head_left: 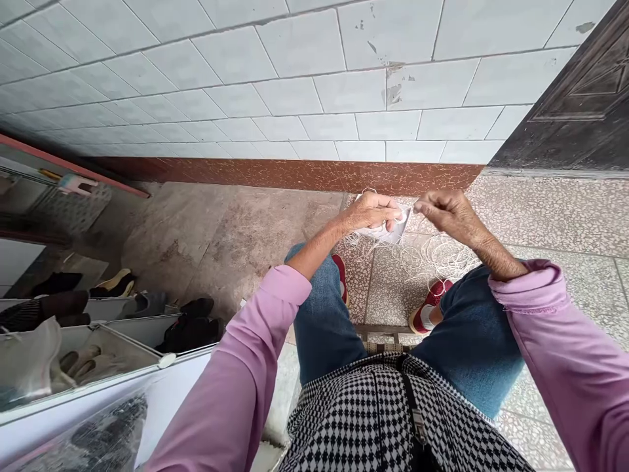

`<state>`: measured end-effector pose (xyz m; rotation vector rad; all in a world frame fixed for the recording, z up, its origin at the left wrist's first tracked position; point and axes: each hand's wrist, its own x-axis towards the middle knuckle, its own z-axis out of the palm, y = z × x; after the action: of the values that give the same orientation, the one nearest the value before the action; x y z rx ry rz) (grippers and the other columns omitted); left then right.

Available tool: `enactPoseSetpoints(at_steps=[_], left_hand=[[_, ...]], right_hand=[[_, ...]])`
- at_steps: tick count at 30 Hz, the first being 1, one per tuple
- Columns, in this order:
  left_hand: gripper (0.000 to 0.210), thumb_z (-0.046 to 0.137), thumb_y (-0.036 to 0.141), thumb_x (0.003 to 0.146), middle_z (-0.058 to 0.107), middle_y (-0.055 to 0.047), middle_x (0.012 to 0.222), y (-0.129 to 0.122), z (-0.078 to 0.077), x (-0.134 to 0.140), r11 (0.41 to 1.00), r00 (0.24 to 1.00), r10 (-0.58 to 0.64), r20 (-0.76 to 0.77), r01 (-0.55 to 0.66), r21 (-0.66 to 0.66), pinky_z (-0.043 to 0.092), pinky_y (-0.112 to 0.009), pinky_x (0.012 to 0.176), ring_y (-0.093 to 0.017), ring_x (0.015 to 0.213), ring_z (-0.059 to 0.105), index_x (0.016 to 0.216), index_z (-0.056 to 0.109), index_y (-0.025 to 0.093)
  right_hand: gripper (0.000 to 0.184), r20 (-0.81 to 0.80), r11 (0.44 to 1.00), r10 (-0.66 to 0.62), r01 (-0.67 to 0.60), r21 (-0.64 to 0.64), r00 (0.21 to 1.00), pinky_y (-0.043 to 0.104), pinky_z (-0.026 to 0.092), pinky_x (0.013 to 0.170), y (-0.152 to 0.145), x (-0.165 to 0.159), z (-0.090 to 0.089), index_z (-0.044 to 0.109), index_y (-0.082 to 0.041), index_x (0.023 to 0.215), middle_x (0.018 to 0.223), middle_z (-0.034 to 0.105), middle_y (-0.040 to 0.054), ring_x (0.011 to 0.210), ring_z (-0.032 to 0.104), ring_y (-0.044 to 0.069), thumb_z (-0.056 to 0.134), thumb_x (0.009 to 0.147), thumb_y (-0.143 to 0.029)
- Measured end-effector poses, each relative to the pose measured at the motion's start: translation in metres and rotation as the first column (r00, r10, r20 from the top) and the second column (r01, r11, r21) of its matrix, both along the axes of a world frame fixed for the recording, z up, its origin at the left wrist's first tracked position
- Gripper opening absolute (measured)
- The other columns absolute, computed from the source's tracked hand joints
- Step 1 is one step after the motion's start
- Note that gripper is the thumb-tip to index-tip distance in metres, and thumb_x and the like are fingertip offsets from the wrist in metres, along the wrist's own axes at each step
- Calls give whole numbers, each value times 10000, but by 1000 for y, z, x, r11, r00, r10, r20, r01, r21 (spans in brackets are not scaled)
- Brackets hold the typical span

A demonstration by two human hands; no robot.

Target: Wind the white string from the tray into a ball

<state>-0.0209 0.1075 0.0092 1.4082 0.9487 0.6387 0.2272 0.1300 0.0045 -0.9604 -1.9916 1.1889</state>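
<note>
In the head view, the thin white cord (pixel 445 255) lies in loose loops on the terrazzo floor (pixel 393 288), below the right hand (pixel 451 213) and near the red shoes (pixel 434 295); it looks light, limp, tangle-prone, probably best pinched by a single strand. The left hand (pixel 369 213) appears closed on white cord at its fingertips, above a pale flat sheet (pixel 400 233); the right thumb and forefinger are pinched together, blur hiding whether they grip a strand.

Rolled pink sleeves (pixel 236 367), blue jeans (pixel 322 314), red shoes (pixel 441 287)
</note>
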Motion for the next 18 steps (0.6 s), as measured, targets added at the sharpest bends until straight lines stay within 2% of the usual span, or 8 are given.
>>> enactPoseSetpoints(at_steps=[2, 4, 8, 10, 12, 16, 18], left_hand=[[203, 762, 312, 956, 731, -40, 688, -1, 0, -6, 1000, 1000, -1, -9, 1, -3, 202, -216, 435, -11, 425, 362, 920, 761, 112], [229, 779, 340, 938, 744, -54, 705, -3, 1, -15, 1000, 1000, 0, -30, 0, -11, 211, -211, 439, -16, 440, 378, 916, 774, 113], [261, 813, 367, 901, 769, -85, 741, -11, 3, -38, 999, 998, -16, -63, 13, -43, 218, -191, 436, -19, 462, 389, 903, 791, 107], [273, 828, 374, 885, 781, -95, 764, -16, 4, -49, 998, 996, -21, -82, 16, -65, 236, -180, 438, -20, 469, 396, 914, 798, 104], [287, 839, 387, 870, 785, -93, 772, -19, 5, -60, 997, 994, -20, -106, 11, -81, 258, -172, 440, -22, 473, 406, 913, 802, 106], [300, 860, 410, 842, 783, -80, 763, -23, 5, -88, 994, 980, -23, -196, 1, -112, 302, -160, 454, -36, 496, 457, 915, 819, 122], [286, 865, 406, 823, 795, -79, 786, -26, 0, -106, 990, 965, -39, -259, 2, -144, 316, -164, 456, -44, 501, 472, 908, 823, 137]], right_hand=[[527, 0, 988, -134, 134, 72, 991, 274, 343, 492, 8, 15, 5, 560, -241, 654, 538, 456, -27, 533, 417, 122, 745, 970, -621], [517, 8, 966, -242, 240, 99, 970, 275, 334, 490, 16, 36, 8, 520, -247, 626, 528, 457, -28, 520, 411, 118, 764, 964, -552], [313, 15, 901, -428, 426, 86, 904, 274, 323, 455, 28, 80, 10, 600, -227, 667, 492, 474, -47, 437, 413, 102, 732, 936, -313], [200, 19, 858, -512, 510, 55, 859, 274, 309, 433, 31, 99, 9, 662, -205, 709, 471, 462, -60, 400, 404, 99, 687, 907, -194], [176, 3, 809, -588, 588, 24, 809, 276, 295, 415, 32, 116, 7, 681, -194, 712, 469, 455, -63, 385, 394, 98, 660, 873, -127], [205, -61, 673, -739, 740, -14, 671, 285, 287, 400, 33, 147, 0, 637, -207, 651, 450, 422, -61, 370, 344, 98, 637, 821, -93], [187, -47, 631, -775, 776, -13, 630, 294, 288, 402, 33, 159, -5, 627, -214, 653, 442, 414, -57, 369, 336, 104, 627, 802, -101]])
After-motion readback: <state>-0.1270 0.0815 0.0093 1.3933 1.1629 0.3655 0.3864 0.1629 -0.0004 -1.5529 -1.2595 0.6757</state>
